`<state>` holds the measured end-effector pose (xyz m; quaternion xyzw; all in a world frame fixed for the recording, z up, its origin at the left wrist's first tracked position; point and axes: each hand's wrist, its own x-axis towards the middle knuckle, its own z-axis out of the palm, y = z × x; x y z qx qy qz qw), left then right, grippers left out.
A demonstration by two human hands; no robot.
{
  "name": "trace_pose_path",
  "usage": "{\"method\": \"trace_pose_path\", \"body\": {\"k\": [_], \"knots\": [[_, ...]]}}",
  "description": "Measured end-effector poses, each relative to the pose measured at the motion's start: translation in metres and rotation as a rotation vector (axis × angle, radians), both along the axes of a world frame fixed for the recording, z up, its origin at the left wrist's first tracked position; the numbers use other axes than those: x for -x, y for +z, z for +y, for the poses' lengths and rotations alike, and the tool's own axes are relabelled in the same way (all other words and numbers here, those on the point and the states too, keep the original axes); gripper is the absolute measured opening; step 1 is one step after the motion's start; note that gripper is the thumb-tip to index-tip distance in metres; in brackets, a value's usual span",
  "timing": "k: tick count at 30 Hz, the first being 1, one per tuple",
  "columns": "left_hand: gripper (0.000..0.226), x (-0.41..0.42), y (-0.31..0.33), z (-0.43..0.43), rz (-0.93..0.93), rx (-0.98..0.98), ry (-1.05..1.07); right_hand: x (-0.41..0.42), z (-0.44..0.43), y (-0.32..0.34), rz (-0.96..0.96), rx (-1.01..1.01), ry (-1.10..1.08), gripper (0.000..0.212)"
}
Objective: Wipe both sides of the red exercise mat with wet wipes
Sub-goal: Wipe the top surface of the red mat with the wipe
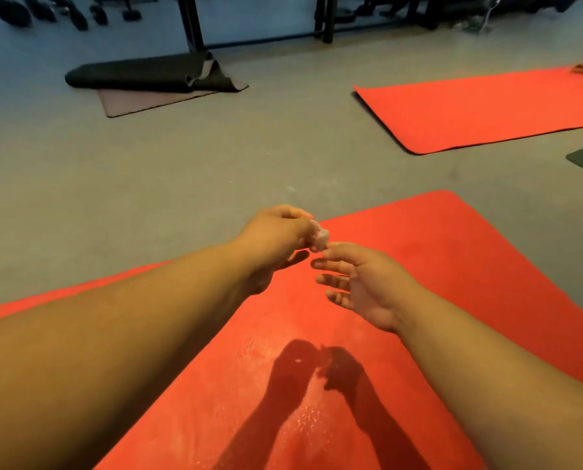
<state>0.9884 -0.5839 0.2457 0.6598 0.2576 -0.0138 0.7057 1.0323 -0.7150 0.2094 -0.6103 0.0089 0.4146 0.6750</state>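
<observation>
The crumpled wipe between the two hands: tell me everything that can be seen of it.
The small crumpled whitish wet wipe is bunched into a lumpy wad, pale with a faint pink cast, soft and tissue-like. The left hand pinches it in curled fingers, so only the part poking out from them shows. A fingertip of the right hand, whose other fingers are spread and nearly straight, meets its lower end. It is held in the air above the red exercise mat, not touching it.
</observation>
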Motion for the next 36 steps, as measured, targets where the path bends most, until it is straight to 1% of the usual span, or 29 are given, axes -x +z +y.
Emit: {"method": "trace_pose_path", "body": {"k": [4, 7, 10, 13, 16, 18, 20, 21, 22, 24, 25, 26, 28, 29, 32, 33, 34, 36], "knots": [[0.021, -0.02, 0.01, -0.016, -0.034, 0.014, 0.087, -0.022, -0.008, 0.014, 0.023, -0.168, -0.003, 0.005], [0.019, -0.03, 0.011, -0.034, -0.08, 0.006, 0.193, -0.036, -0.018, 0.019, -0.034, -0.151, 0.003, 0.003], [0.021, -0.04, 0.015, -0.05, -0.129, 0.001, 0.415, -0.049, -0.035, 0.026, -0.089, -0.12, 0.04, 0.01], [0.026, -0.051, 0.022, -0.074, -0.174, 0.082, 0.601, -0.056, -0.056, 0.036, -0.116, -0.122, 0.104, 0.013], [0.021, -0.055, 0.026, -0.102, -0.221, 0.16, 0.672, -0.059, -0.08, 0.043, -0.102, -0.128, 0.119, 0.009], [0.017, -0.052, 0.028, -0.117, -0.225, 0.196, 0.68, -0.061, -0.096, 0.047, -0.092, -0.167, 0.071, 0.007], [0.013, -0.043, 0.031, -0.131, -0.191, 0.19, 0.639, -0.063, -0.113, 0.051, -0.09, -0.225, 0.011, 0.013], [0.01, -0.037, 0.033, -0.137, -0.166, 0.129, 0.58, -0.063, -0.12, 0.054, -0.098, -0.241, -0.004, 0.018], [0.011, -0.03, 0.035, -0.144, -0.128, 0.009, 0.49, -0.063, -0.127, 0.057, -0.118, -0.242, -0.004, 0.02], [0.018, -0.016, 0.039, -0.156, -0.085, -0.279, 0.3, -0.062, -0.138, 0.062, -0.189, -0.219, 0.024, 0.018], [0.017, -0.012, 0.042, -0.161, -0.102, -0.364, 0.237, -0.062, -0.142, 0.065, -0.228, -0.208, 0.032, 0.018], [0.014, -0.008, 0.046, -0.167, -0.116, -0.399, 0.204, -0.061, -0.147, 0.068, -0.262, -0.203, 0.036, 0.018], [0.021, -0.003, 0.052, -0.175, -0.122, -0.418, 0.157, -0.06, -0.156, 0.074, -0.29, -0.2, 0.054, 0.021], [0.019, -0.002, 0.056, -0.179, -0.12, -0.432, 0.114, -0.059, -0.161, 0.076, -0.287, -0.195, 0.077, 0.021], [0.003, -0.005, 0.063, -0.187, -0.067, -0.542, 0.026, -0.058, -0.171, 0.081, -0.251, -0.155, 0.134, 0.02], [0.002, -0.006, 0.063, -0.187, -0.045, -0.565, 0.013, -0.059, -0.174, 0.081, -0.241, -0.137, 0.136, 0.021], [0.004, -0.008, 0.062, -0.187, -0.035, -0.554, 0.001, -0.06, -0.177, 0.081, -0.237, -0.122, 0.136, 0.023], [0.01, -0.011, 0.056, -0.184, -0.042, -0.41, -0.004, -0.062, -0.182, 0.08, -0.243, -0.101, 0.142, 0.025]]}}
